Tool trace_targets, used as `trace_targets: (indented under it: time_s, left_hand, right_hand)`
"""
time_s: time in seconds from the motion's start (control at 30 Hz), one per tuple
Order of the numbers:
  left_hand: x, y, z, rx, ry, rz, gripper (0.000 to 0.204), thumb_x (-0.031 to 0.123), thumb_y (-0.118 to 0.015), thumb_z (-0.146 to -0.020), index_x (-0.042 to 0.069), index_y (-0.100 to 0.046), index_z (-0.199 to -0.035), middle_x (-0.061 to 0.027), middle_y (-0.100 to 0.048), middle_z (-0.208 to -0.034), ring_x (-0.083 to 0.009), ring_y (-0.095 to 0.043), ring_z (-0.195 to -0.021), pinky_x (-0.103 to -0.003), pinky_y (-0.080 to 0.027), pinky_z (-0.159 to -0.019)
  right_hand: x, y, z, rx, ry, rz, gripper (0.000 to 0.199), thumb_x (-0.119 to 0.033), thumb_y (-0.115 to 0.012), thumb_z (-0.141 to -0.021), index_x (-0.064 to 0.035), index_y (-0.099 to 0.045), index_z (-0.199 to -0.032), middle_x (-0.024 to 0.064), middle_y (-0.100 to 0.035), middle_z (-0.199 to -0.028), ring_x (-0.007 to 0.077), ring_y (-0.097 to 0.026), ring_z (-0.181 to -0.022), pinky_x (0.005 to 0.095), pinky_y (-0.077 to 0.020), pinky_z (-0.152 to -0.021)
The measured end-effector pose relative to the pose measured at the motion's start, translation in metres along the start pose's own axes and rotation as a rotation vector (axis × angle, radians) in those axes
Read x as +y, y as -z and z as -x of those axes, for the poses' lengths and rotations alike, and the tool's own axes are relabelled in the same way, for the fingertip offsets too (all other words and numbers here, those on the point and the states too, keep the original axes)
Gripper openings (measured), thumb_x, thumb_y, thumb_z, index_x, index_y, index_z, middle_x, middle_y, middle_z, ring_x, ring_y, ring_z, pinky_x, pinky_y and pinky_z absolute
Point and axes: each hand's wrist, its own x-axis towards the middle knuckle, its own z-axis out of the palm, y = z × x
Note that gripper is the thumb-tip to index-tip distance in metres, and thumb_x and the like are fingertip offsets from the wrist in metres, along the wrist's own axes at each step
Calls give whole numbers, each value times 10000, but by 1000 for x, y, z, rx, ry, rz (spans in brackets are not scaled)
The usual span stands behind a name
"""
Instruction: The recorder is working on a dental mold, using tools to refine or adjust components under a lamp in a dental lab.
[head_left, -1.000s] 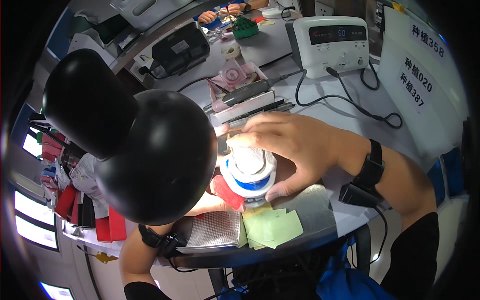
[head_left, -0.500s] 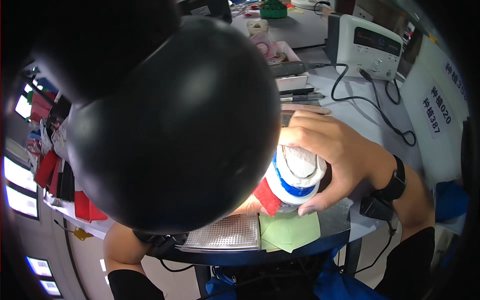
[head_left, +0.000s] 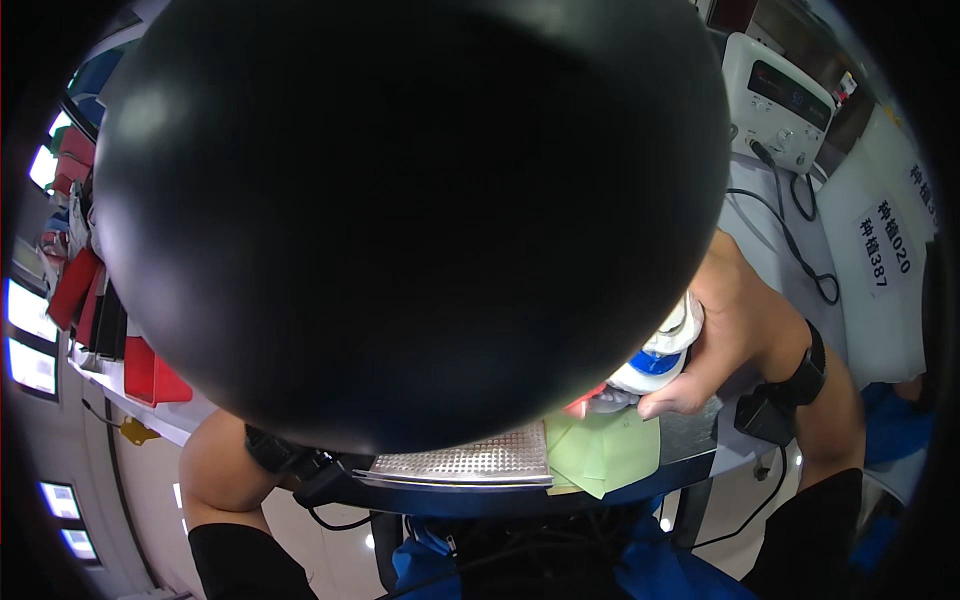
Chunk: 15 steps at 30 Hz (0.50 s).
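Observation:
My right hand (head_left: 728,315) is curled around a white plaster model (head_left: 684,325) with a blue band (head_left: 657,362). Its thumb presses low on the near side of the model. The left part of the piece is covered by a large black rounded thing (head_left: 410,230), which fills the middle of the view. A sliver of something red (head_left: 590,402) shows at the model's lower left. Of my left arm, the forearm (head_left: 225,465) and a black wrist strap (head_left: 268,448) show; the left hand itself is hidden behind the black rounded thing.
Pale green paper sheets (head_left: 610,455) and a textured silvery pad (head_left: 465,458) lie at the table's near edge. A white control box (head_left: 775,105) with a black cable (head_left: 790,240) stands at the far right, near a whitish labelled container (head_left: 875,290). Red trays (head_left: 150,372) stand left.
The black rounded thing covers more of the view, now hiding the far table and part of the model. The scene has shifted slightly; my right hand still grips the plaster model.

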Motion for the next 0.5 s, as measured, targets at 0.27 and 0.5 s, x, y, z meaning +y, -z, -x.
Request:
trace_targets:
  time_s: [0.27,0.5]
  left_hand:
    - [-4,-2,4,-20,-35,-29,890,111,-923,-713,22,-481,-1481,-142,-686,-1254,-206,-626,-1228,-361,-439,-1095]
    - [14,-13,-17,-123,-64,168,1222,166,-1000,-651,-20,-242,-1592,-237,-588,-1389,-292,-546,-1349,-419,-366,-1167]
  right_hand:
    - [-3,0,-5,64,14,0,700,-301,-984,-526,-42,-694,-1108,113,-669,-1164,275,-671,-1059,350,-532,-898]
    - [-6,2,-3,12,23,277,833,-428,-937,-596,-2,-617,-1236,174,-622,-1230,358,-602,-1122,422,-484,-958]
